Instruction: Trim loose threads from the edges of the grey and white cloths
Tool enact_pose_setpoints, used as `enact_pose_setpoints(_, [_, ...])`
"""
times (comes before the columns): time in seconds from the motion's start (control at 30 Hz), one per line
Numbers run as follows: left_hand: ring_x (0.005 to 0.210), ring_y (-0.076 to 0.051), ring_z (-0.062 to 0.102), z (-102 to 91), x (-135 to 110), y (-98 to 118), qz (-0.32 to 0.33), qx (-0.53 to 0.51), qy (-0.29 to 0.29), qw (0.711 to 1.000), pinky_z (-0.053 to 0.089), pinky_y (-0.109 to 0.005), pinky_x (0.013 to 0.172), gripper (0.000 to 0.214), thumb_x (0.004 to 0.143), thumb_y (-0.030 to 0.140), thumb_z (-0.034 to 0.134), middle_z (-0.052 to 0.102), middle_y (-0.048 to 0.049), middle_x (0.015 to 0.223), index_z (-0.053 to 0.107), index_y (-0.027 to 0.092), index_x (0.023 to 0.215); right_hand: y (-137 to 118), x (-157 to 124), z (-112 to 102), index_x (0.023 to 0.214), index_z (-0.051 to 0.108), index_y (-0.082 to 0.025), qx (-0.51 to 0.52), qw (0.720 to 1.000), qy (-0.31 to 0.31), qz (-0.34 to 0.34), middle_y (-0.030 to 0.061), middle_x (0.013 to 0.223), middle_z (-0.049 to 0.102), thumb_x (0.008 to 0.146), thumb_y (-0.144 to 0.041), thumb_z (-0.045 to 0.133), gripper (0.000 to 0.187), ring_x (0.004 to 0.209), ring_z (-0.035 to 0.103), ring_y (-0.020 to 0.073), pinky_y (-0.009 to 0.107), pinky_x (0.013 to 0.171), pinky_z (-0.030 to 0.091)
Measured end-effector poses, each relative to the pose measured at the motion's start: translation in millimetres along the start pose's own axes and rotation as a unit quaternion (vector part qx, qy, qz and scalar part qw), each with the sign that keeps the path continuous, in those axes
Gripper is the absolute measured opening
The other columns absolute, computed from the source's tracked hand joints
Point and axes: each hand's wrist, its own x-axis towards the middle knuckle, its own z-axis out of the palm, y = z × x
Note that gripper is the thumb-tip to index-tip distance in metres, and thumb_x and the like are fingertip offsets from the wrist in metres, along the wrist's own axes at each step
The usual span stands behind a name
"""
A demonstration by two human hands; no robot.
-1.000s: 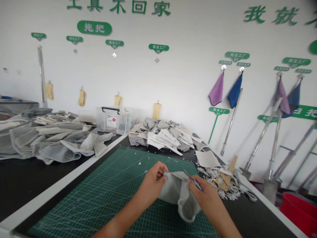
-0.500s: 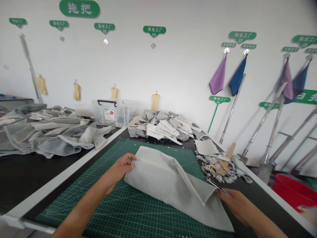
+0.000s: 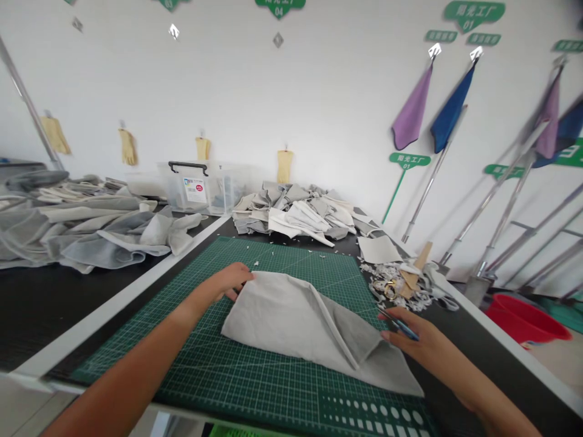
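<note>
On the green cutting mat [image 3: 291, 261], the left hand [image 3: 230, 282] lies relaxed, ungripping, at the far edge of a folded grey cloth [image 3: 291, 321], while the right hand [image 3: 405, 331] clasps a slim blue-handled tool [image 3: 399, 326].

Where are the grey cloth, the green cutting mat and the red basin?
Grey cloth [image 3: 291, 321]: head view, folded middle.
Green cutting mat [image 3: 291, 267]: head view, bare grid.
Red basin [image 3: 523, 312]: head view, inner wall.

This is a fabric-cutting workshop: a black worktop [image 3: 68, 309] carries a green cutting mat [image 3: 195, 370], a folded grey cloth [image 3: 291, 328] and heaped offcuts [image 3: 296, 218], below a white wall [image 3: 319, 91] with green signs [image 3: 469, 15], yellow gloves [image 3: 128, 147], mop cloths [image 3: 412, 109] and metal poles [image 3: 496, 212].
</note>
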Motion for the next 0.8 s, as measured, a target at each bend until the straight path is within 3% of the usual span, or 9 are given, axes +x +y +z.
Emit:
enact_pose_setpoints(0.17, [0.082,-0.023,0.065,7.9,23,17,0.024,-0.010,-0.006,1.000,0.052,-0.027,0.059,0.038,0.068,0.022,0.069,0.071,-0.0152,0.100,0.068,0.011,0.104,-14,-11,5,0.128,0.065,-0.022,-0.008,0.995,-0.090,-0.030,0.0063,0.124,0.069,0.079,-0.028,0.059,0.049,0.115,0.064,0.0257,0.029,0.098,0.050])
enact_pose_setpoints(0.3, [0.079,-0.020,0.064,15.6,36,17,0.044,-0.025,-0.012,0.999,0.051,-0.025,0.060,0.031,0.067,0.015,0.066,0.071,-0.0108,0.090,0.071,0.011,0.097,-22,-11,17,0.124,0.067,-0.027,-0.040,0.993,-0.112,-0.020,0.0019,0.113,0.073,0.079,-0.024,0.058,0.045,0.102,0.068,0.0215,0.025,0.093,0.049])
enact_pose_setpoints(0.43, [0.066,-0.015,0.058,18.8,46,7,0.096,-0.061,0.013,0.993,0.044,-0.021,0.057,0.035,0.064,0.011,0.064,0.064,-0.0026,0.071,0.071,0.012,0.098,-23,-1,21,0.097,0.073,-0.022,-0.025,0.996,-0.086,-0.013,0.0020,0.092,0.073,0.085,-0.036,0.059,0.023,0.085,0.066,0.0203,0.025,0.079,0.050])
enact_pose_setpoints(0.53, [0.065,-0.014,0.058,19.2,50,0,0.127,-0.084,0.007,0.988,0.043,-0.021,0.058,0.041,0.064,0.013,0.064,0.064,-0.0012,0.067,0.074,0.013,0.104,-14,14,24,0.077,0.064,-0.018,0.103,0.994,-0.032,0.020,0.0030,0.075,0.068,0.085,-0.048,0.061,0.032,0.070,0.061,0.0169,0.023,0.063,0.047])
enact_pose_setpoints(0.63, [0.074,-0.017,0.063,21.2,53,-3,0.117,-0.090,0.017,0.989,0.047,-0.023,0.062,0.036,0.068,0.019,0.067,0.071,-0.0054,0.078,0.077,0.012,0.102,3,29,29,0.060,0.042,-0.021,0.237,0.960,0.035,0.147,-0.0056,0.045,0.039,0.079,-0.056,0.065,0.046,0.039,0.035,0.0085,0.021,0.040,0.027])
enact_pose_setpoints(0.7, [0.077,-0.019,0.065,23.7,55,-4,0.117,-0.093,0.037,0.988,0.048,-0.024,0.063,0.031,0.072,0.024,0.067,0.074,-0.0081,0.082,0.078,0.010,0.097,15,37,29,0.055,0.024,-0.025,0.291,0.933,0.049,0.204,-0.0103,0.040,0.020,0.077,-0.058,0.064,0.056,0.033,0.019,0.0050,0.020,0.036,0.012])
enact_pose_setpoints(0.77, [0.077,-0.021,0.066,26.2,57,-6,0.127,-0.091,0.058,0.986,0.048,-0.025,0.063,0.028,0.073,0.024,0.066,0.075,-0.0092,0.083,0.079,0.010,0.094,24,40,23,0.056,0.019,-0.026,0.308,0.923,0.072,0.218,-0.0110,0.041,0.017,0.075,-0.057,0.066,0.060,0.032,0.017,0.0038,0.019,0.036,0.009])
enact_pose_setpoints(0.8, [0.078,-0.021,0.066,27.3,58,-7,0.131,-0.091,0.065,0.985,0.048,-0.026,0.064,0.027,0.073,0.022,0.066,0.075,-0.0093,0.083,0.079,0.010,0.093,26,40,19,0.057,0.024,-0.025,0.307,0.921,0.100,0.218,-0.0110,0.042,0.019,0.074,-0.056,0.069,0.057,0.033,0.018,0.0038,0.019,0.036,0.009])
